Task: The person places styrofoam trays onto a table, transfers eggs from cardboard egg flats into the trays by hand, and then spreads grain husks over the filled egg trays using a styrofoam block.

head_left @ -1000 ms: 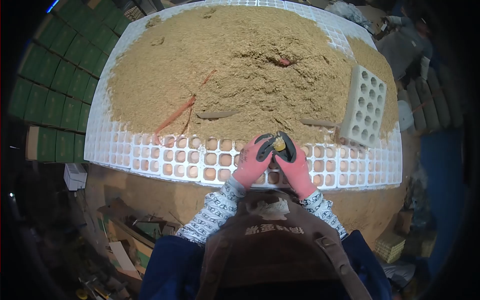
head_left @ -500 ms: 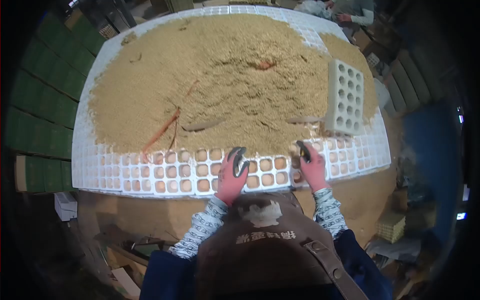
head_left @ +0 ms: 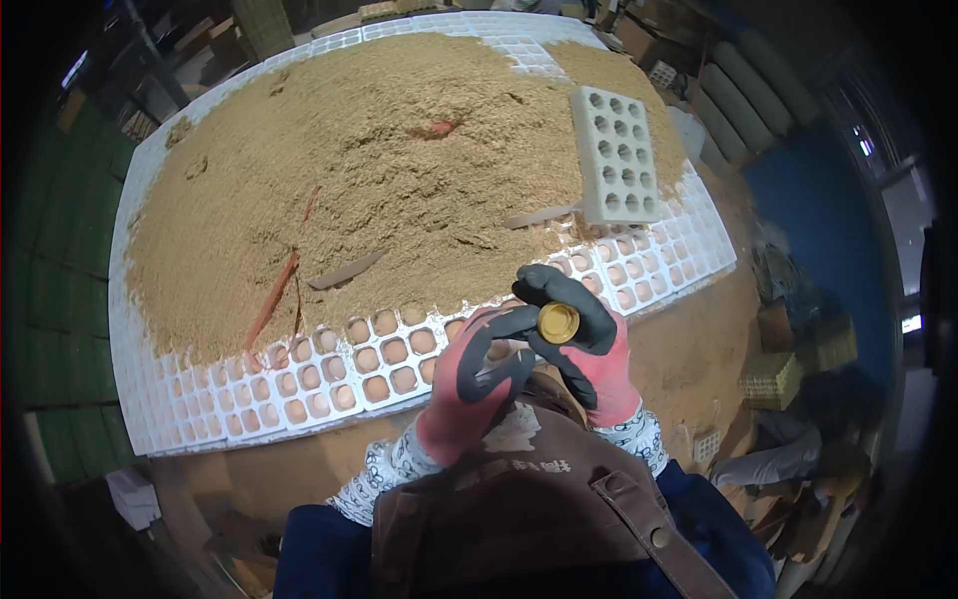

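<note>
My right hand (head_left: 589, 344), in a pink and black glove, is closed around a small round yellow cap-like piece (head_left: 559, 322) with a raised rim. Beside it my left hand (head_left: 479, 364), gloved the same way, has its fingers curled in a C shape, and one fingertip is at the cap's left side. Something pale or clear shows between the left fingers, too blurred to name. Both hands are above the near edge of the white trays (head_left: 351, 379), whose cells hold brown eggs (head_left: 394, 350).
Loose tan husk-like material (head_left: 399, 200) covers most of the trays. On it lie a grey block with round holes (head_left: 619, 165), an orange strip (head_left: 271, 309) and flat grey-brown strips (head_left: 346, 271). Green stacks (head_left: 60, 290) stand left; stacked cartons (head_left: 768, 379) stand right.
Both hands have lifted off the trays and come together in front of my body. The yellow piece now shows clearly in my right hand. My view has turned to the right.
</note>
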Demonstrator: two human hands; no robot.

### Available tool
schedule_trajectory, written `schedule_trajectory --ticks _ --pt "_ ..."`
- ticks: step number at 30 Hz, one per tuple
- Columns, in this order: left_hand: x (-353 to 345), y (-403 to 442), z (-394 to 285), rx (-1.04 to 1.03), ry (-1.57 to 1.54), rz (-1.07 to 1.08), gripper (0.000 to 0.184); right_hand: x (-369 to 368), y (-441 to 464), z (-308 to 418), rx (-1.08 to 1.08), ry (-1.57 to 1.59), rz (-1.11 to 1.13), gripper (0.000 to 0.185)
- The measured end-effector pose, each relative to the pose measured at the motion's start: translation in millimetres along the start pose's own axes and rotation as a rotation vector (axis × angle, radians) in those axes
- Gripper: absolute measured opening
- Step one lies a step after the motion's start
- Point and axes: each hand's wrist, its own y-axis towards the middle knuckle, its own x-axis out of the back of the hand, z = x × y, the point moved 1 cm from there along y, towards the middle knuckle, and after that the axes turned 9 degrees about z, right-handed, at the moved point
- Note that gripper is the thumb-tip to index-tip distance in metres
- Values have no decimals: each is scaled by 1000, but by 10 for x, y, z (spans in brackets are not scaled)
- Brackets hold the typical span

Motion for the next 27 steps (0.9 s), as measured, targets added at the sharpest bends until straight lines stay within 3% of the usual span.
schedule_trajectory --ticks 2,5,7,13,15,19,23,25,27 --pt "15 -61 -23 20 -5 19 38 -8 -40 25 15 -102 21 62" --pt "17 -123 -18 55 -76 14 36 -107 -91 97 -45 29 -71 62" --pt "-35 -143 19 118 -244 -29 34 -75 -136 57 7 -165 -88 60" --pt "-168 5 23 316 -176 46 27 -6 -132 62 105 -489 -86 54" --pt "-285 29 -4 302 -273 -25 25 81 -142 81 143 -566 -85 54" --pt "-490 265 43 554 -517 -21 26 420 -108 138 164 -595 -50 55" --pt "-789 479 302 378 -158 101 27 931 -55 253 289 -726 22 56" --pt "-1006 626 325 435 -131 81 28 1332 -61 336 186 -618 97 55" --pt "-1133 832 613 242 124 187 30 1837 -112 574 76 -479 77 52"
